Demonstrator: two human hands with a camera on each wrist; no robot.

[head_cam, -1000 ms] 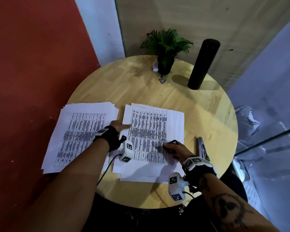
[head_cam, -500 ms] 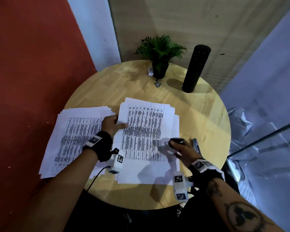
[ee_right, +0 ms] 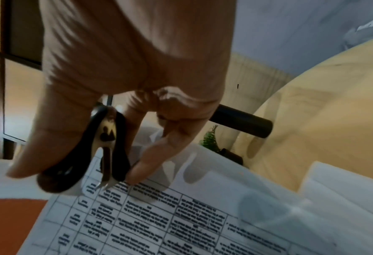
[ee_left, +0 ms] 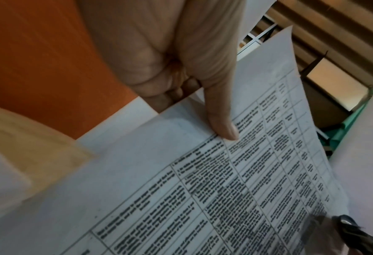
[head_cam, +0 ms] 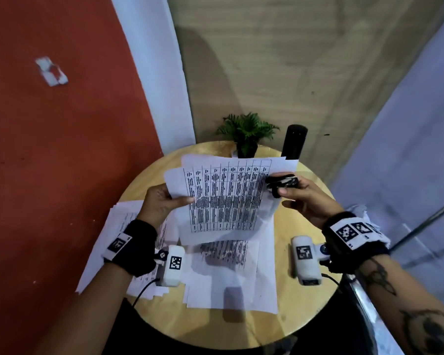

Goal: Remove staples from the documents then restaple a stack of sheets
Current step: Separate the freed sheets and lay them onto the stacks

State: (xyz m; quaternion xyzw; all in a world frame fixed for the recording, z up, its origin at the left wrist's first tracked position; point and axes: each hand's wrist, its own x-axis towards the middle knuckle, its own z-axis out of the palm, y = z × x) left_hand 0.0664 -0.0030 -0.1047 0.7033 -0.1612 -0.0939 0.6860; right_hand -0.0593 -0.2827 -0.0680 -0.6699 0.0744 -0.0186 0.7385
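A stapled document (head_cam: 226,198) of printed tables is lifted off the round wooden table (head_cam: 287,326), tilted toward me. My left hand (head_cam: 162,203) pinches its left edge, thumb on top (ee_left: 222,127). My right hand (head_cam: 297,193) grips a black staple remover (head_cam: 282,181) at the document's right edge. In the right wrist view the staple remover (ee_right: 107,155) sits between thumb and fingers, its metal claws just over the printed sheet (ee_right: 181,224). Whether the claws touch a staple cannot be seen. Another sheet stack (head_cam: 231,278) lies flat beneath, and a third stack (head_cam: 123,219) lies at the left.
A small potted plant (head_cam: 246,134) and a tall black cylinder flask (head_cam: 294,144) stand at the table's far edge, just behind the lifted pages. A red wall is on the left. Bare wood shows at the table's near edge and right side.
The document has been lifted off the table by my left hand and tilted up. My right hand rose with the staple remover to the page's right edge. The head view tipped upward.
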